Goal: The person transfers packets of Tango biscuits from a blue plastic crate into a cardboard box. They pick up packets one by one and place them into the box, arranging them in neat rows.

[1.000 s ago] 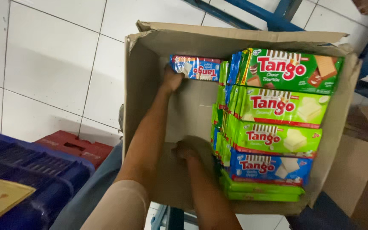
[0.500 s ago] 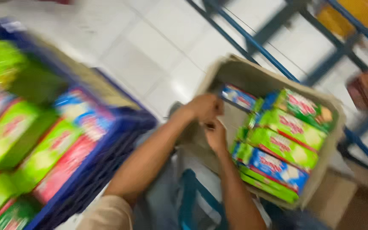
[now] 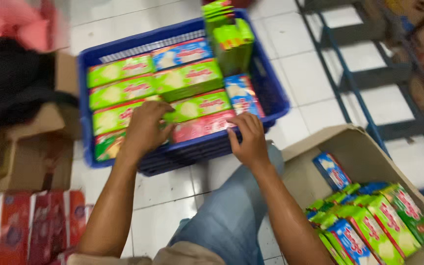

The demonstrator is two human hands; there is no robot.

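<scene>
Head view, both hands (image 3: 145,128) (image 3: 248,141) on glossy rectangular packets (image 3: 192,105), blue plastic crate (image 3: 271,93).

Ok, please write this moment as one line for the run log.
left hand: on green wafer packs in blue plastic crate | right hand: at crate's near edge, touching red pack | brown cardboard box: right, partly filled

White floor tiles (image 3: 168,191) between the blue crate (image 3: 271,93) and the person's knee (image 3: 236,211) lie open. The crate is packed with wafer packs (image 3: 187,78). At four o'clock sits a cardboard box (image 3: 320,157), at nine another carton (image 3: 30,142).
</scene>
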